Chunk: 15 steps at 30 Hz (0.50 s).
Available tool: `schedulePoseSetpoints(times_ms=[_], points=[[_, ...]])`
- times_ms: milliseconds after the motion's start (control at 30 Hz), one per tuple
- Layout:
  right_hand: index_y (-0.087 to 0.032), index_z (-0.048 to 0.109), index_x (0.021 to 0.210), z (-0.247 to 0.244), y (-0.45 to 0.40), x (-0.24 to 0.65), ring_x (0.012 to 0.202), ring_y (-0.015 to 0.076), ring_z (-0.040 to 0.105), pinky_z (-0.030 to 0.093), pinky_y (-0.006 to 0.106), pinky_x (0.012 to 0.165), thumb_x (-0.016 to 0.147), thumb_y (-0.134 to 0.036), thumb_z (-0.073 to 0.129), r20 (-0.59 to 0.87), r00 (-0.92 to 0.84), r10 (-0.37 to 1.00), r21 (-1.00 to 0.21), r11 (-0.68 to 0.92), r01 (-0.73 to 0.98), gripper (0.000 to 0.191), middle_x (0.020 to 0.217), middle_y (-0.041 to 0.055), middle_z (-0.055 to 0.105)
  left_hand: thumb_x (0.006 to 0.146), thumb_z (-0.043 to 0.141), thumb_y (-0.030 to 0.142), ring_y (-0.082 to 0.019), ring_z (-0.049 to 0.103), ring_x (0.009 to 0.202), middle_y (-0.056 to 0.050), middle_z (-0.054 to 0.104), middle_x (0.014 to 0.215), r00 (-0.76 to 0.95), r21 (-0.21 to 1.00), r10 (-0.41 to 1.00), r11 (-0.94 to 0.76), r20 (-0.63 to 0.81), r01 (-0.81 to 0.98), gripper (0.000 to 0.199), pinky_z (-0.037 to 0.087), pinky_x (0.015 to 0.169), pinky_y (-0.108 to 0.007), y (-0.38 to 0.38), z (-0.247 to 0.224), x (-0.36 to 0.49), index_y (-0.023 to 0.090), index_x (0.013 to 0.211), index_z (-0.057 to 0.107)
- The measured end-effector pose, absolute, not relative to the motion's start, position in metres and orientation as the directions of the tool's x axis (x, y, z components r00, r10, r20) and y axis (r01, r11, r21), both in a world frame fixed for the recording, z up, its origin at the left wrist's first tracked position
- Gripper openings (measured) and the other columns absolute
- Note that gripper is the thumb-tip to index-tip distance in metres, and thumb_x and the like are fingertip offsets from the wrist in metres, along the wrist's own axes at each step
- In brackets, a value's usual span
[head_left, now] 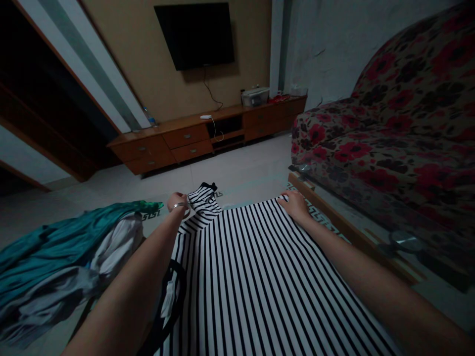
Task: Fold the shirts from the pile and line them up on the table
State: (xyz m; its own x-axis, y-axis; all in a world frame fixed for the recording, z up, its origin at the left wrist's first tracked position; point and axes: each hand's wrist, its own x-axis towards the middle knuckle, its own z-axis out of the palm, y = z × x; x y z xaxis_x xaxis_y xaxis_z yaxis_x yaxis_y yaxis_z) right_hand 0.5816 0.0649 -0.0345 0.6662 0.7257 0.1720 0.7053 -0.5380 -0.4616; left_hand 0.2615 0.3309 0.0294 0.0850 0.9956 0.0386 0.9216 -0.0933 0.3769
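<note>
A black-and-white striped shirt [252, 267] spreads out in front of me, with a short sleeve edged in black at its far left. Nearer to me on its left side show a black neckband and a white label. My left hand [178, 200], with a silver bracelet at the wrist, is closed on the cloth beside the sleeve. My right hand [294, 203] pinches the shirt's far right corner. The fabric between both hands lies fairly smooth, while the sleeve is bunched.
On the left lies a heap of teal clothes [74, 237] with white and grey pieces. A glass-topped table edge [371, 242] runs along the right, before a floral sofa [401, 123]. Across the floor stand a wooden TV cabinet [189, 141] and a wall-mounted television [196, 37].
</note>
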Motion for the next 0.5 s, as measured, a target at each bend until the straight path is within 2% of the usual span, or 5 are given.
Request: schedulePoseSetpoints(times_ms=[133,267,333,400,500], points=[[-0.018,0.069,0.099,-0.023,0.064,0.587,0.105,0.0266,0.053,0.041,0.035,0.088,0.081,-0.032,0.059,0.094,0.666,0.74,-0.367,-0.596,0.714,0.025,0.109,0.0125,0.062,0.089,0.04,0.05,-0.024,0.066,0.076,-0.018,0.07,0.085,0.145,0.42,0.984,-0.088,-0.105,0.903,0.051,0.049,0.063,-0.031,0.322,0.02,0.253,0.007,0.096,0.066],[-0.017,0.067,0.105,-0.009,0.079,0.576,0.109,0.0286,0.052,0.04,0.038,0.09,0.078,-0.017,0.058,0.129,0.626,0.769,-0.286,-0.576,0.766,0.028,0.111,0.0143,0.062,0.076,0.06,0.05,-0.019,0.066,0.085,-0.009,0.072,0.095,0.318,0.465,0.933,-0.208,-0.171,0.861,0.043,0.049,0.07,-0.023,0.307,0.018,0.242,0.013,0.097,0.066],[-0.016,0.066,0.11,-0.003,0.102,0.559,0.109,0.0255,0.053,0.039,0.035,0.092,0.079,-0.013,0.056,0.153,0.517,0.842,-0.346,-0.445,0.826,0.033,0.113,0.0134,0.062,0.068,0.069,0.045,-0.018,0.065,0.084,-0.008,0.071,0.098,0.343,0.451,0.921,-0.23,-0.185,0.862,0.049,0.049,0.07,-0.022,0.295,0.017,0.229,0.013,0.105,0.063],[-0.016,0.067,0.109,0.0,0.135,0.533,0.104,0.0208,0.057,0.04,0.029,0.091,0.082,-0.015,0.056,0.136,0.387,0.912,-0.476,-0.282,0.833,0.03,0.11,0.0106,0.065,0.063,0.074,0.039,-0.018,0.065,0.08,-0.008,0.071,0.093,0.344,0.422,0.918,-0.238,-0.197,0.875,0.056,0.048,0.067,-0.023,0.282,0.016,0.212,0.012,0.11,0.059],[-0.016,0.067,0.11,-0.001,0.193,0.484,0.098,0.0176,0.059,0.042,0.025,0.087,0.086,-0.026,0.055,0.103,0.316,0.943,-0.593,-0.197,0.781,0.029,0.107,0.0085,0.067,0.064,0.073,0.035,-0.019,0.063,0.079,-0.006,0.07,0.089,0.343,0.37,0.922,-0.26,-0.178,0.892,0.05,0.045,0.066,-0.024,0.262,0.013,0.185,0.013,0.107,0.059]])
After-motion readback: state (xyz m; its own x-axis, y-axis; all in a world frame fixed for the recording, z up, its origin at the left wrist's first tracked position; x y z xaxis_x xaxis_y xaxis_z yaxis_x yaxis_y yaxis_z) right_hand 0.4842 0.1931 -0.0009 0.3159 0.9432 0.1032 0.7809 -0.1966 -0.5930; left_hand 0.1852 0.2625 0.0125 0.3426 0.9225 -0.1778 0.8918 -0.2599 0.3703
